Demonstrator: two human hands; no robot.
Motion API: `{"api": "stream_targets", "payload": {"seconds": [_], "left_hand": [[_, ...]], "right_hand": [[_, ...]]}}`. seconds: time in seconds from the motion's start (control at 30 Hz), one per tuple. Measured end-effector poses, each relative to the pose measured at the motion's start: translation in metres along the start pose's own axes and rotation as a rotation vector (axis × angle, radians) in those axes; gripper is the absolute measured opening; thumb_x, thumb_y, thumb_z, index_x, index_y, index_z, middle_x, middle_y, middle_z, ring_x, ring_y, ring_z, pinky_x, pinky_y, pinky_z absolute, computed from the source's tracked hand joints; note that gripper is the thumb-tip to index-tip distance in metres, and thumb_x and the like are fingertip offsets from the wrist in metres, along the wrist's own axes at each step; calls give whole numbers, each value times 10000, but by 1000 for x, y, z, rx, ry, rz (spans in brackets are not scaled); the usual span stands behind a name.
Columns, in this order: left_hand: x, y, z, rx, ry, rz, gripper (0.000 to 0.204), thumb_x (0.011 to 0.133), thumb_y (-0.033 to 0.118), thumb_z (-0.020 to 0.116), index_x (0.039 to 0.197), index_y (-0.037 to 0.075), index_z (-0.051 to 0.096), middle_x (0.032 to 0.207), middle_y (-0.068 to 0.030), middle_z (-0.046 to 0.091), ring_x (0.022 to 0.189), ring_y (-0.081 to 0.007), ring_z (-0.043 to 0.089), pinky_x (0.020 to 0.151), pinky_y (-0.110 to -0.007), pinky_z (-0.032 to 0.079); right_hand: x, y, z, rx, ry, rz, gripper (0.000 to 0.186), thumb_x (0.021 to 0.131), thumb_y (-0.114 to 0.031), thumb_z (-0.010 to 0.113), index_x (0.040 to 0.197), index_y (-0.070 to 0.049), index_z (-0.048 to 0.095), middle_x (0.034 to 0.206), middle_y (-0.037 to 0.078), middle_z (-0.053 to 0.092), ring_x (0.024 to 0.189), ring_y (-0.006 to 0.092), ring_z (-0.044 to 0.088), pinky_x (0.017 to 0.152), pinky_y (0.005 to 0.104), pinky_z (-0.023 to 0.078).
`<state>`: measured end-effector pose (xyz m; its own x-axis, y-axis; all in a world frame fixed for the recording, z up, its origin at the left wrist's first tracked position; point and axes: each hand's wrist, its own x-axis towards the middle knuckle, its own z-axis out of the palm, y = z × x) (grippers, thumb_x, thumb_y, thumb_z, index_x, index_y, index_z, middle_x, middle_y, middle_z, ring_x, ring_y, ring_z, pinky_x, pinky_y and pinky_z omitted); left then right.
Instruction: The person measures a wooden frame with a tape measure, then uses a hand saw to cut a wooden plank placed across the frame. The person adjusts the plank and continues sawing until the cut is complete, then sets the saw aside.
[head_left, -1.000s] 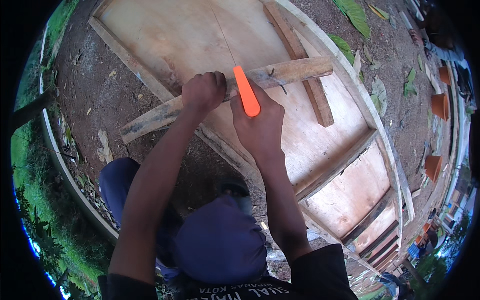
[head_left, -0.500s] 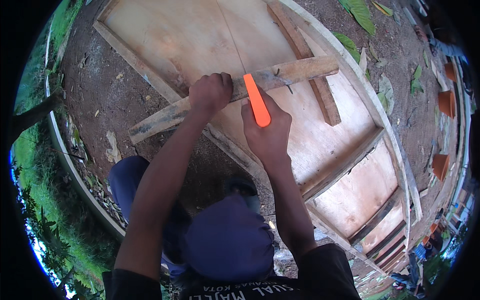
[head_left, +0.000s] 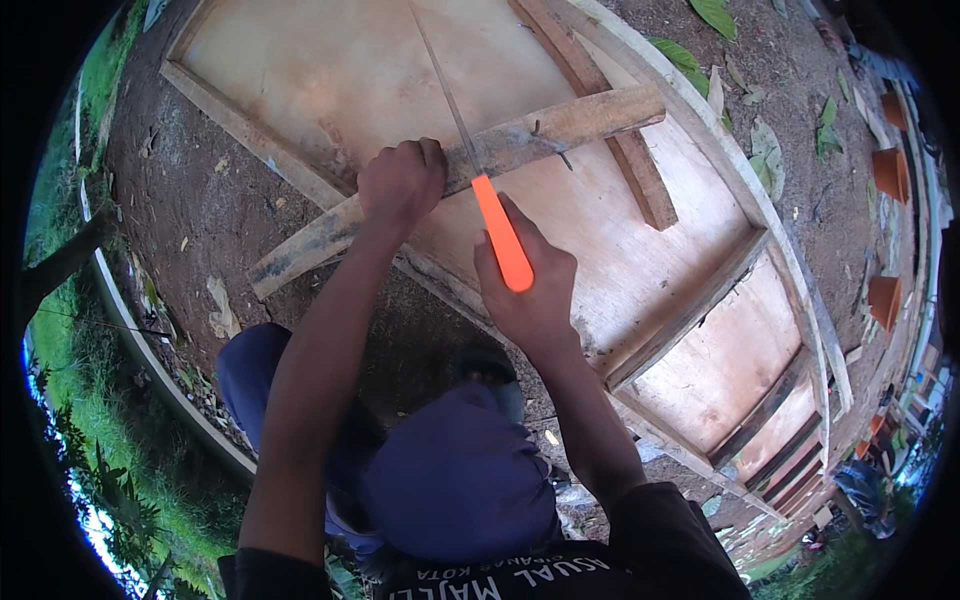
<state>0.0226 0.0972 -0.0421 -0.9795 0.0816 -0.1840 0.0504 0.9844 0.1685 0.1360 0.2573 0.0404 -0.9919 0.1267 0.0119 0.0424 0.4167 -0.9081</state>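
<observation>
My right hand (head_left: 542, 285) is closed around the orange handle of a hand saw (head_left: 502, 232). The saw's thin blade runs away from me across a rough wooden plank (head_left: 600, 115), just right of my left hand. Fingers bent over the plank, my left hand (head_left: 398, 188) grips it from above. The plank lies aslant over a large wooden panel (head_left: 280, 75) edged with battens. Bent nails (head_left: 552, 145) stick out of it, right of the blade. Its left end juts out past the panel's edge.
A loose batten (head_left: 600, 95) lies under the plank's right end. More crosspieces (head_left: 690, 310) divide the panel at the right. Fallen leaves (head_left: 768, 150) lie on the bare soil, with terracotta pots (head_left: 886, 176) at the far right. My bent knee (head_left: 250, 375) is beside the plank.
My right hand has pulled the saw back toward me, so its handle is now clear of the plank's near edge. My left hand still holds the plank.
</observation>
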Motion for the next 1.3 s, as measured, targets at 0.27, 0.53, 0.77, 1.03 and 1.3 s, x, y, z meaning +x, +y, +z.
{"api": "stream_targets", "payload": {"seconds": [0.27, 0.53, 0.77, 1.03, 1.3], "left_hand": [[-3, -16, 4, -13, 16, -14, 372, 1001, 321, 442, 887, 69, 691, 908, -194, 727, 866, -450, 697, 791, -574, 564], [9, 1, 1, -50, -52, -62, 400, 1005, 339, 418, 949, 84, 720, 966, -211, 737, 872, -460, 702, 806, -551, 577], [7, -14, 6, -9, -21, -106, 430, 1007, 348, 414, 949, 58, 726, 981, -208, 741, 915, -456, 708, 847, -542, 573], [6, -3, 2, -79, -34, -128, 402, 1013, 351, 419, 955, 84, 714, 975, -199, 740, 900, -447, 712, 825, -561, 571], [8, -13, 5, 28, 20, -45, 389, 1011, 355, 437, 949, 90, 715, 969, -198, 736, 908, -439, 710, 792, -557, 576]], "right_hand": [[-122, -6, -76, -160, -132, 54, 478, 916, -133, 709, 1350, 43, 615, 1101, 204, 754, 859, 298, 775, 749, 352, 602], [-14, 10, -8, 21, 13, 58, 433, 923, -155, 710, 1298, 46, 630, 970, 189, 750, 779, 314, 757, 695, 352, 584], [-95, 7, -51, -59, -33, 26, 469, 919, -141, 719, 1345, 32, 626, 981, 177, 764, 808, 276, 772, 724, 335, 591], [-48, 11, -20, -8, 7, 57, 449, 920, -150, 720, 1315, 42, 626, 928, 179, 754, 691, 278, 740, 660, 360, 585], [-104, 17, -47, -78, 28, -38, 453, 934, -175, 697, 1337, 20, 628, 1000, 209, 754, 811, 300, 769, 712, 360, 595]]}}
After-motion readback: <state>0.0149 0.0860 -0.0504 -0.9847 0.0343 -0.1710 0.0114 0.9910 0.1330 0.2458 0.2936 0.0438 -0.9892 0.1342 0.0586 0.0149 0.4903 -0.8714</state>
